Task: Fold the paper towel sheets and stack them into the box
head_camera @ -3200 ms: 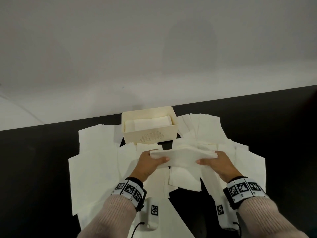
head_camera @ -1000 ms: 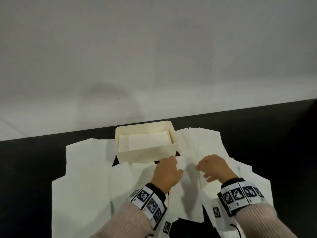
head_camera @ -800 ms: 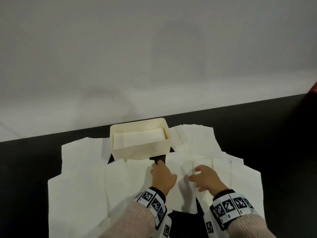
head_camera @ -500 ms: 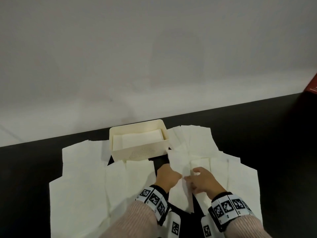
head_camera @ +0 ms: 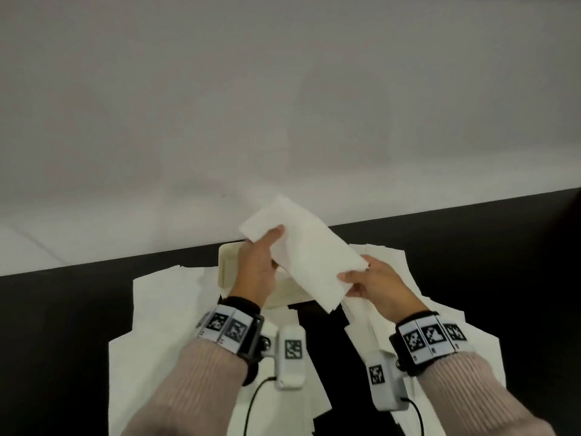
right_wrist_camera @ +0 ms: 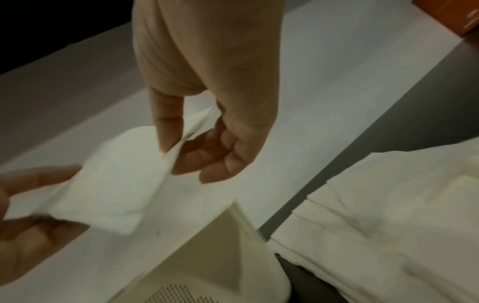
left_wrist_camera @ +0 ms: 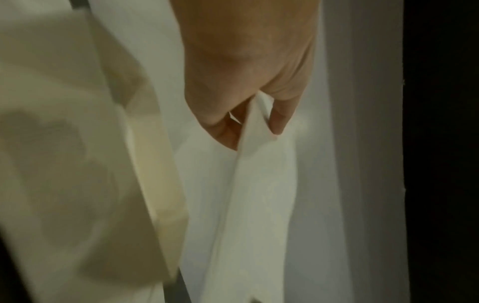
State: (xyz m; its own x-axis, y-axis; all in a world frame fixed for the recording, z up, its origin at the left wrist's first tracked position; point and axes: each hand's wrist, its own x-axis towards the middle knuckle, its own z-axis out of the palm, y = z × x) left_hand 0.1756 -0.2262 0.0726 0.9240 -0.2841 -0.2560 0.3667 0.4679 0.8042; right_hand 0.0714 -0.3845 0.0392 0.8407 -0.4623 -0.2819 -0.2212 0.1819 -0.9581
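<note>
A white paper towel sheet hangs in the air above the cream box, stretched between both hands. My left hand pinches its far left corner; the left wrist view shows the towel caught between thumb and fingers. My right hand pinches the near right corner, thumb on top; in the right wrist view the thumb and fingers clamp the sheet. The sheet and my left hand hide most of the box's inside.
Several flat paper towel sheets lie spread over the black table, left and right of the box. A grey-white wall rises right behind the table. An orange object shows at the right wrist view's top corner.
Both hands were down on the sheets in front of the box; now they have lifted one sheet off the table and hold it up over the box.
</note>
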